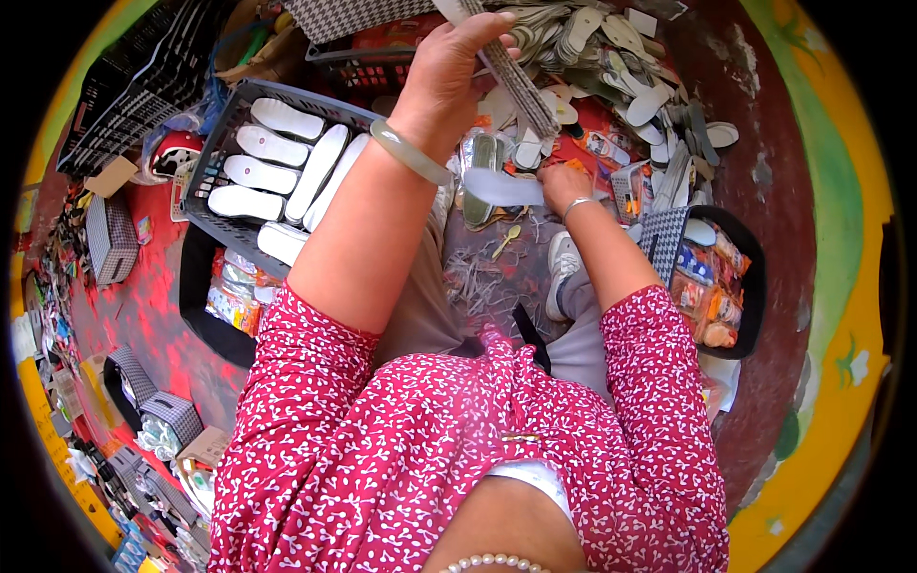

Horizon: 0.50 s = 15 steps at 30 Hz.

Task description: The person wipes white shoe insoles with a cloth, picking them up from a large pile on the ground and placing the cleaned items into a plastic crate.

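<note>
My left hand, raised at the top middle, is wrapped round a stack of thin grey insoles held on edge. Lower and to the right, my right hand is closed on the end of a single pale grey insole. That insole lies crosswise above a greenish sole-shaped piece. Just beyond my right hand spreads a big heap of loose insoles in white, beige and grey. The fingertips of the right hand are partly hidden.
A dark plastic crate with white shoe-shaped pieces stands on the left. Open bags with wrapped packets flank my legs, one a checked bag. Scraps of string and a yellow spoon lie on the floor between my feet.
</note>
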Available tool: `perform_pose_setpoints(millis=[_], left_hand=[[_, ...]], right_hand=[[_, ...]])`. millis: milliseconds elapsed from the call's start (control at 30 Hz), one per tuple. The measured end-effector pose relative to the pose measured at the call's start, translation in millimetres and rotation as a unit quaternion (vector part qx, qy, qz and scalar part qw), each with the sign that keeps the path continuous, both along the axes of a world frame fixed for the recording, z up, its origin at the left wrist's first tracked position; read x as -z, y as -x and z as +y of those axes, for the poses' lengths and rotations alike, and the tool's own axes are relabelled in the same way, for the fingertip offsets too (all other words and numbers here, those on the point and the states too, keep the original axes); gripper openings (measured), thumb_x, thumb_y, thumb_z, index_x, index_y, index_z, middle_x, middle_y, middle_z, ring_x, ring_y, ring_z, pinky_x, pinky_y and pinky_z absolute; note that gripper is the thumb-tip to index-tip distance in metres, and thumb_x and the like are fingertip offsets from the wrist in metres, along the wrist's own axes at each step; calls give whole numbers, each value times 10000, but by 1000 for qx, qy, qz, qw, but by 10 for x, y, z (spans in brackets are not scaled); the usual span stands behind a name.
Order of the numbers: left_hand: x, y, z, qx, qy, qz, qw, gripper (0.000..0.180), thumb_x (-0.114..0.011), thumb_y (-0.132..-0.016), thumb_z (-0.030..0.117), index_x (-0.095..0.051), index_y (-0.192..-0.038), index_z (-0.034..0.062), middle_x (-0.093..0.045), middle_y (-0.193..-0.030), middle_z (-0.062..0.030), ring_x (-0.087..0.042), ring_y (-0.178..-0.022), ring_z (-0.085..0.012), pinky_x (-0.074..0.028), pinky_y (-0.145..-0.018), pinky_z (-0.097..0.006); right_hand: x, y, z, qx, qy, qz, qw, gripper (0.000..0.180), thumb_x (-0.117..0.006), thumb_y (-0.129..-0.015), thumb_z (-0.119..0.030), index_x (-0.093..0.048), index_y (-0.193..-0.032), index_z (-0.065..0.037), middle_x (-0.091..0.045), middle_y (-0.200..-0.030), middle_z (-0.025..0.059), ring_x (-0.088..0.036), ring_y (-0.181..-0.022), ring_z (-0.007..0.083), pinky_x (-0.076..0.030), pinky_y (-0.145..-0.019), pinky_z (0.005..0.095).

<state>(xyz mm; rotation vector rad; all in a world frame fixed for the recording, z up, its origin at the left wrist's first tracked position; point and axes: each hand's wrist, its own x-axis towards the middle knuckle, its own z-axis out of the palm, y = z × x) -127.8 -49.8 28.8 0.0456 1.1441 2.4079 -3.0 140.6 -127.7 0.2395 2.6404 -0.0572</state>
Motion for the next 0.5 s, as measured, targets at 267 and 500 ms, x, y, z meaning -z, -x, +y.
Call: perform_pose_setpoints(millis=[267, 500], left_hand=[[-100, -51, -6, 16, 0, 27, 1000, 273, -678, -791, 233, -615, -975, 41, -637, -900, -81, -638, -827, -174, -494, -650, -271], [-50, 12, 58, 32, -7, 18, 999, 292, -664, -804, 240, -601, -1003, 35, -632, -915, -87, -632, -819, -168, -494, -652, -271]], right_hand=[[583, 486, -318, -256, -54, -18, 965, 196, -512, -774, -111, -693, -834, -65, -666, -925, 128, -660, -831, 280, -529, -693, 395], [1388, 1009, 7, 74, 142, 175, 972, 288, -509, -853, -260, -681, -915, -37, -667, -930, 162, -624, -928, 324, -493, -781, 384]])
